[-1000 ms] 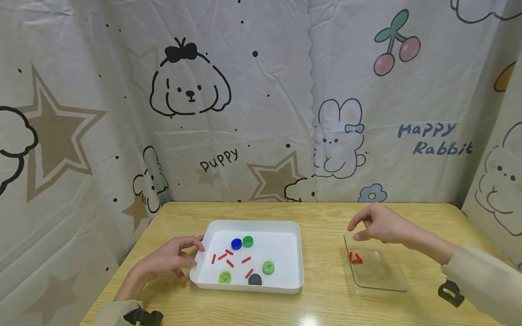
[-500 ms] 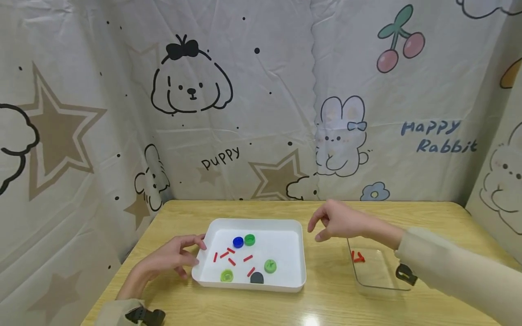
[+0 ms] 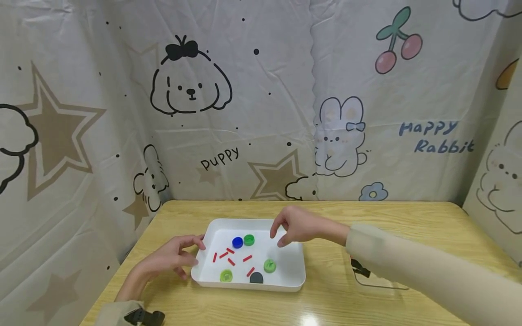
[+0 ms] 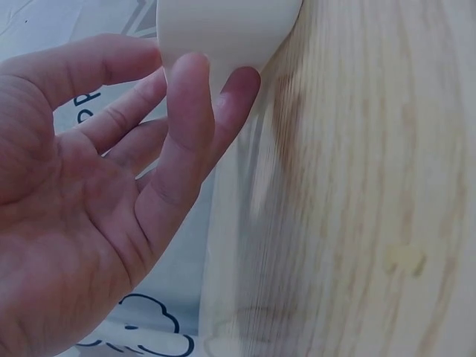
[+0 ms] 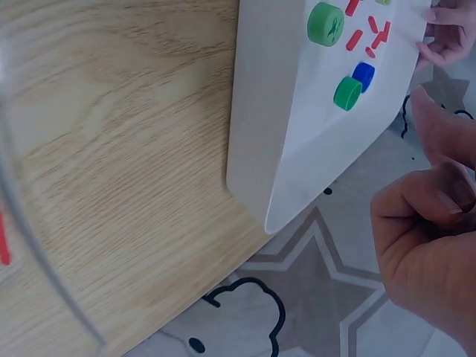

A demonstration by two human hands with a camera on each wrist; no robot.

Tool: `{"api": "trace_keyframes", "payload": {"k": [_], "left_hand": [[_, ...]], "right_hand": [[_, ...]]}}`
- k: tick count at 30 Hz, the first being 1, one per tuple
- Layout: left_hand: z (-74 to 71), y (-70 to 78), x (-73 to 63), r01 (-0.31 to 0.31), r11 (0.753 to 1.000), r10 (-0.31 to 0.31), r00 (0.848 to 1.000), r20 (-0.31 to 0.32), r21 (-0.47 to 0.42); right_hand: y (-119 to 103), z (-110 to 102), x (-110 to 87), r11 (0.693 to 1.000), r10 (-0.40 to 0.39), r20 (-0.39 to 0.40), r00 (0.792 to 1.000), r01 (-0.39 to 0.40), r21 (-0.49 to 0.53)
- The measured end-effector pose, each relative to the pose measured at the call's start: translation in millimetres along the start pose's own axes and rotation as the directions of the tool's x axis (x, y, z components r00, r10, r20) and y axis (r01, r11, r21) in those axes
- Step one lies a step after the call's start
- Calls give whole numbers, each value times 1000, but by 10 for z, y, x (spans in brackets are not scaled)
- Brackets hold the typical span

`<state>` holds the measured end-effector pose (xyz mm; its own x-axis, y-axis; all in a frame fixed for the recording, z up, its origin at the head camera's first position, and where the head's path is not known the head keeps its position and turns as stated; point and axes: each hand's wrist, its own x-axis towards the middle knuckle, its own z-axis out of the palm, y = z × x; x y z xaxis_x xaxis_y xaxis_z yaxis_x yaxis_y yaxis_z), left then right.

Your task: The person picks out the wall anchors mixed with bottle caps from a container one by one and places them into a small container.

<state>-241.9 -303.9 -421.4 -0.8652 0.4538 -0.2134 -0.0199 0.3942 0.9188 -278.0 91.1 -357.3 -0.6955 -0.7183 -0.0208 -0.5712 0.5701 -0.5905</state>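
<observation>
A white tray (image 3: pixel 291 274) holds several short red sticks (image 3: pixel 247 258), a blue cap (image 3: pixel 237 242) touching a green cap (image 3: pixel 248 240), a light green cap (image 3: pixel 269 266), a yellow-green cap (image 3: pixel 226 275) and a dark rounded piece (image 3: pixel 256 277). My left hand (image 3: pixel 177 254) holds the tray's left side, its fingertips at the rim and outer wall, as the left wrist view shows too. Over the tray's right part hovers my right hand (image 3: pixel 299 224), thumb and index finger apart, the others curled in, nothing between them.
A clear container (image 3: pixel 381 286) stands right of the tray, mostly hidden under my right sleeve. In the right wrist view a red piece (image 5: pixel 4 238) shows inside it. A printed curtain (image 3: pixel 277 113) hangs behind the wooden table (image 3: pixel 334 290).
My right hand has moved left, from above the clear container to above the tray, and its sleeve now covers much of that container. The left hand stays at the tray.
</observation>
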Motion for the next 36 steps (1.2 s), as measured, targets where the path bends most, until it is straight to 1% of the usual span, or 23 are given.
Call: {"api": "trace_keyframes", "payload": {"k": [2, 6, 10, 13, 18, 25, 28, 36], "left_hand": [[-1, -5, -11, -2, 1000, 2, 1000, 0, -1], [-9, -9, -28, -10, 1000, 10, 1000, 1, 1], [-8, 1, -28, -12, 1000, 12, 1000, 0, 3], [-7, 6, -30, -11, 1000, 11, 1000, 2, 1], [-5, 1, -29, -9, 1000, 9, 1000, 8, 2], [-18, 8, -8, -6, 1000, 6, 1000, 9, 3], [-22, 16, -6, -7, 1000, 7, 1000, 12, 3], [-13, 20, -19, 7, 1000, -7, 1000, 3, 7]], "right_hand": [[-27, 44, 86, 1000, 2, 18, 1000, -2, -1], [-52, 132, 240, 1000, -21, 57, 998, 20, 8], [-58, 207, 352, 999, -34, 93, 995, 32, 19], [-65, 274, 419, 999, -39, 105, 994, 36, 33], [-61, 406, 500, 998, -44, 117, 992, 39, 41], [-31, 506, 581, 999, 30, 142, 989, -35, 32], [-21, 533, 619, 998, 49, 150, 987, -53, 22], [-11, 620, 736, 1000, 21, 156, 988, -17, -27]]}}
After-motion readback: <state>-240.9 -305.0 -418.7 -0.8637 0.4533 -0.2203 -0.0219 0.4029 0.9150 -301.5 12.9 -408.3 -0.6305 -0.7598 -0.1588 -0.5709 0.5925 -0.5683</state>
